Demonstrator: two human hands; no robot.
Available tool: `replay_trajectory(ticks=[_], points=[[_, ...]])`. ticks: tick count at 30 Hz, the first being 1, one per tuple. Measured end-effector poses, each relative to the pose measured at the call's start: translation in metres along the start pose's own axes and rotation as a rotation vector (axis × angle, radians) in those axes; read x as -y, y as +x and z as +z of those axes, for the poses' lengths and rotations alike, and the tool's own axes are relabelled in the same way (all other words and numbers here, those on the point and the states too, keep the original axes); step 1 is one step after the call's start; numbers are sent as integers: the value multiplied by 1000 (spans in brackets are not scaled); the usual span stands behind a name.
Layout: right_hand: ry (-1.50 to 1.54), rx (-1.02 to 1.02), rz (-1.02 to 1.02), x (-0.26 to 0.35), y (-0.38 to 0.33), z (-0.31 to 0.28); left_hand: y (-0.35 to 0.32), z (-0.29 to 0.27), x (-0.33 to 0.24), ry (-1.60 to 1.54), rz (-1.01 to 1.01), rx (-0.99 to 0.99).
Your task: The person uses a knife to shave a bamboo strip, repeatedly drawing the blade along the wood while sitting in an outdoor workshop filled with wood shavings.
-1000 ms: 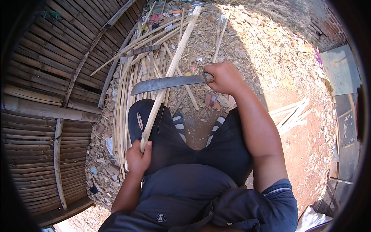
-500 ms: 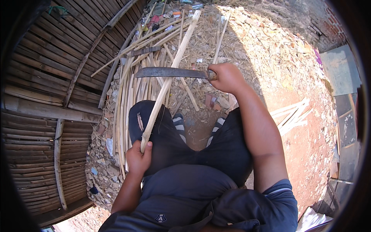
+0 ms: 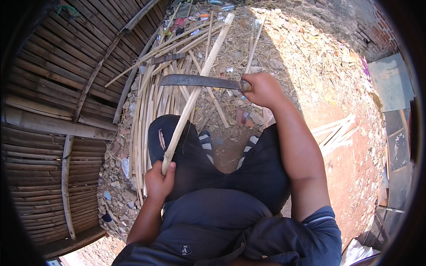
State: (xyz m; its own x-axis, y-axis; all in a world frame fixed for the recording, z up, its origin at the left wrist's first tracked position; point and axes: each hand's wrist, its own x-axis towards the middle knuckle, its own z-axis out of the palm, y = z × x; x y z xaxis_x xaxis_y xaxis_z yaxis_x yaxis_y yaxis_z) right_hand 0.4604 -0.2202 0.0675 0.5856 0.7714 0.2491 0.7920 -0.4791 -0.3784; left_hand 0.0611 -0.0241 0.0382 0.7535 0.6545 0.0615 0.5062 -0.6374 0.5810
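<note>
My left hand [image 3: 159,179] is closed round the near end of a long pale wooden strip [image 3: 182,124], which slants up and away over my left thigh. In my right hand [image 3: 265,90] is the short handle of a machete [image 3: 191,80]. Its long dark blade lies level across the strip, about midway along it, with the tip to the left. Whether the edge bites into the wood, I cannot tell. To the left of my leg lies a pile of split strips [image 3: 144,115], running away from me.
A slatted bamboo wall [image 3: 57,88] stands close on the left. A second dark blade-like tool [image 3: 168,58] rests on the strips ahead. Shavings and rubble [image 3: 306,48] cover the ground. More pale strips [image 3: 336,134] lie to the right, with grey panels [image 3: 390,82] beyond.
The machete has shifted slightly to the right along with my right hand. The far end of the strip has tilted a little to the right. My left hand stays in place.
</note>
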Motion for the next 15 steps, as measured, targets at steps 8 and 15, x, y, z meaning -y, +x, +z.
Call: replay_trajectory(ticks=[8, 15], points=[[-28, 148, -142, 10, 4, 4, 0, 3, 0, -52, 16, -59], [-10, 10, -28, 2, -1, -3, 1, -1, -3, 22, 0, -23]])
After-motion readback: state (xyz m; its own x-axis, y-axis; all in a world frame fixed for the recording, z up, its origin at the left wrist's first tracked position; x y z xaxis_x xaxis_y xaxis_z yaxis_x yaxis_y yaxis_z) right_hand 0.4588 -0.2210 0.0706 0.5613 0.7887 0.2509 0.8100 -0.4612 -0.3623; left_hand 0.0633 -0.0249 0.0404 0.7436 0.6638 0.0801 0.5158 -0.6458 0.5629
